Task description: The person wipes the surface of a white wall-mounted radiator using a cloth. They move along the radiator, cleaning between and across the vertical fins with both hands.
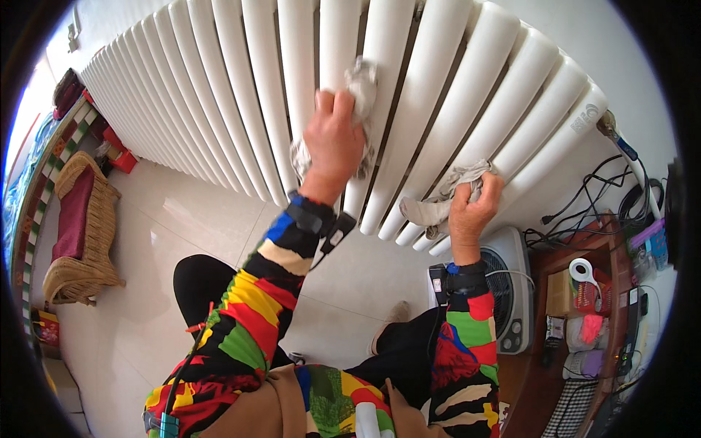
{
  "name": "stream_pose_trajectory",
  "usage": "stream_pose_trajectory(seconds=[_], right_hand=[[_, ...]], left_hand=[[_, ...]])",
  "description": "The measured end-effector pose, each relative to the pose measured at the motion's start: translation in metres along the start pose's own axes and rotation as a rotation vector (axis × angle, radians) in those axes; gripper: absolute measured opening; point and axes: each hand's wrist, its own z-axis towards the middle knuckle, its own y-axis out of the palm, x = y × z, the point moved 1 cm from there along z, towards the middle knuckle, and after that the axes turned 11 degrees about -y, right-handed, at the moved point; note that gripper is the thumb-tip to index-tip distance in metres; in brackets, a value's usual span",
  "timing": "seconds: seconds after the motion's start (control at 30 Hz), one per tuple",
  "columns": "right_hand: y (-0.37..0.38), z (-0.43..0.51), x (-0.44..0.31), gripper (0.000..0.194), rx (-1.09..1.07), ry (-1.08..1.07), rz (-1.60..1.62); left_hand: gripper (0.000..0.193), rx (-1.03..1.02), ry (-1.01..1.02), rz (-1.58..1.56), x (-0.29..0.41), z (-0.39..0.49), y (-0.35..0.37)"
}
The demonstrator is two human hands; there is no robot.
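Note:
A white column radiator [263, 104] runs along the wall before me. My left hand [334, 142] grips a crumpled pale cloth [361, 93], which lies against the middle columns and hangs out on both sides of the fist. Lower and to the right, my right hand [475, 205] pinches a second greyish cloth [432, 211] between thumb and fingers, at the lower part of the right-hand columns. Some fingertips of both hands are hidden by the cloths or the hands themselves. Each wrist wears a black strap with a small device.
At the right, a box fan [517, 290] stands beside a reddish wooden cabinet [539, 274] holding small goods. Black cables [580, 191] tangle near the radiator's pipe [641, 169]. A wicker chair [101, 241] with a dark red cushion is at the left. My legs are below, over the tiled floor [142, 317].

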Motion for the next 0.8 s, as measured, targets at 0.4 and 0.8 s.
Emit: stream_pose_trajectory(seconds=[0.4, 0.8], right_hand=[[0.004, -0.002, 0.001, 0.022, 0.004, -0.022, -0.035], [0.002, -0.004, 0.002, 0.021, -0.068, 0.066, -0.05]], left_hand=[[0.027, -0.374, -0.344, 0.147, -0.135, -0.237, 0.041], [0.03, -0.964, -1.11, 0.244, -0.259, -0.384, 0.056]])
